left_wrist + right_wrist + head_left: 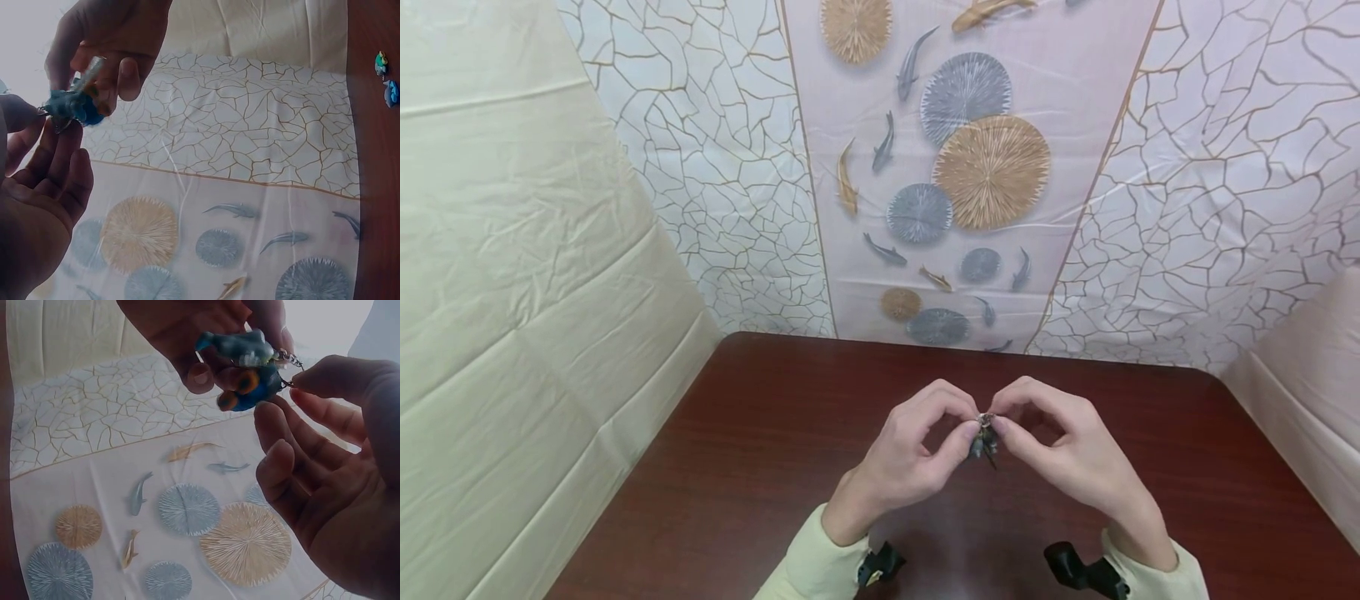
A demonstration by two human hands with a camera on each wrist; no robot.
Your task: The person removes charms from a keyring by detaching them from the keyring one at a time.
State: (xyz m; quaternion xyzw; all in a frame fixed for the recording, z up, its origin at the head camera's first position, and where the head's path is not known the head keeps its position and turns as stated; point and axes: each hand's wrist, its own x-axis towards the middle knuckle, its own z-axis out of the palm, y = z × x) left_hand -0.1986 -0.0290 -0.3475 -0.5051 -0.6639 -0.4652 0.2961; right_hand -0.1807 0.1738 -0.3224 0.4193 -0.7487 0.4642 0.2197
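Both hands meet over the table at a bunch of small charms [983, 442]. One charm [234, 347] is teal and fish-shaped; a deeper blue charm [255, 395] with orange rounded parts hangs beside it. A short metal chain with a ring [294, 361] joins them. My right hand [1075, 450] pinches the metal ring between thumb and index finger, other fingers curved below. From the opposite side my left hand [910, 450] pinches the bunch with thumb and index fingertip. Fingers partly hide the charms in the wrist views.
A dark red-brown table [737, 467] lies beneath the hands. Two small coloured figures, one green and yellow [381, 62], one blue [391, 94], show against it in the left wrist view. Behind stands a patterned cloth [992, 171], with a cream cloth [535, 292] at the left.
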